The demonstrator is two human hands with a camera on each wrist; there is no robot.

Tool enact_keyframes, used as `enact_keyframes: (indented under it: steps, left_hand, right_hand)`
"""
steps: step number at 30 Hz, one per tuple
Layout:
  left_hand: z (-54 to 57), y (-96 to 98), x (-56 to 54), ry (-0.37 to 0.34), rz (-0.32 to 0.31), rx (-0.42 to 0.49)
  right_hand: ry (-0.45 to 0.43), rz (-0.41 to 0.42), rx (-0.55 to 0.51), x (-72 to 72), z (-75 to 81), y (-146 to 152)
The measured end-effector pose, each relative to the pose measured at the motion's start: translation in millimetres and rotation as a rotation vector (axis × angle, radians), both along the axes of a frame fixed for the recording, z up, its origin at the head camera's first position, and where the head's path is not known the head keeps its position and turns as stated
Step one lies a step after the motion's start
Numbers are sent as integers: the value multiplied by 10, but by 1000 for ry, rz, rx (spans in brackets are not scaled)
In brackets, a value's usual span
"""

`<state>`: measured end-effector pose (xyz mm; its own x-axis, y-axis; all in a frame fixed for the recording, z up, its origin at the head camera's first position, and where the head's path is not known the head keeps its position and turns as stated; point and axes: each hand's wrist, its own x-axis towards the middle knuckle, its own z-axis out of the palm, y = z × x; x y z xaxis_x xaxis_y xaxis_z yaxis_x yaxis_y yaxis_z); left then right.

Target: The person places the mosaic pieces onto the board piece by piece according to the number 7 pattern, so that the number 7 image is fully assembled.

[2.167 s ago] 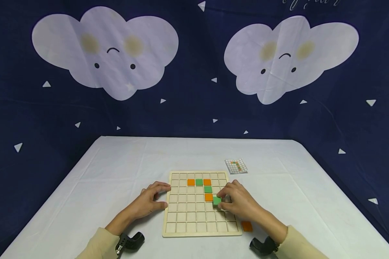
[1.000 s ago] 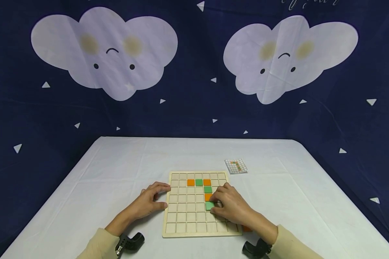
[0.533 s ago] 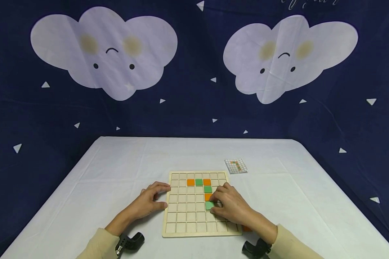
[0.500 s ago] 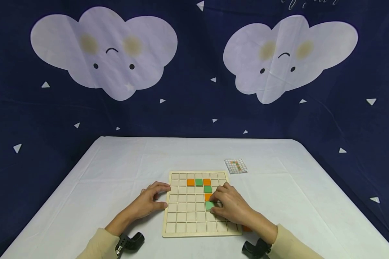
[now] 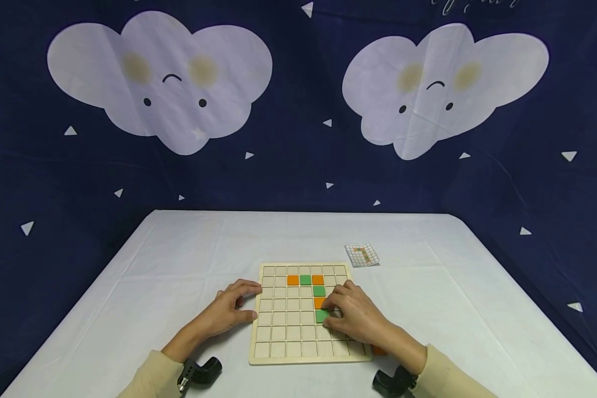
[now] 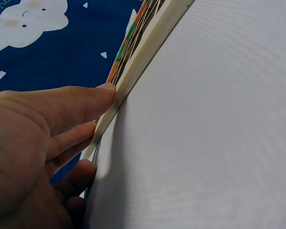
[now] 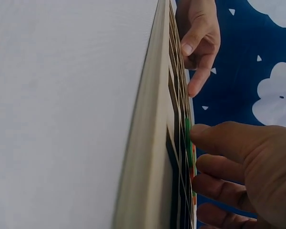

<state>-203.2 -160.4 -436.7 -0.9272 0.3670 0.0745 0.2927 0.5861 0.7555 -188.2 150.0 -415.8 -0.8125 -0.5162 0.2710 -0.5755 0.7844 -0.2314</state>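
Observation:
A pale wooden grid board (image 5: 286,334) lies on the table. My right hand (image 5: 355,315) is over its right half, thumb and index finger pinching a green tile (image 5: 321,316) at its cell. In the right wrist view the thumb meets the edge of that green tile (image 7: 188,143). An orange tile (image 5: 319,303) sits directly above it, partly behind the index finger. Further up are another green tile (image 5: 319,291) and a row of orange, green and orange. My left hand (image 5: 224,312) rests thumb and fingertips against the board's left edge, seen close in the left wrist view.
A small card (image 5: 362,255) printed with a coloured grid pattern lies beyond the board's top right corner. One loose orange tile (image 5: 379,351) shows partly under the right wrist. A white cloth covers the table (image 5: 169,265), with a dark blue cloud-print backdrop (image 5: 298,182) behind.
Between the oldest frame and one second ago, my right hand carried the tilted green tile left and down to the cell below the orange tile. Since then, both hands have stayed still.

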Motion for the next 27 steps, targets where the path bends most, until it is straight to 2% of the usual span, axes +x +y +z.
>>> enact_keyframes:
  steps: [5,18,27]
  left_hand:
    - [-6,-4,-3,3,-1,-5]
    - [-11,-14,-3,21,-15,-14]
    - [-1,-12,1,22,-18,-15]
  right_hand:
    - [-31,-25,-19,3,30,37]
    - [-47,-96,-20,53,84,195]
    - [-22,-88,-32,110,106,331]
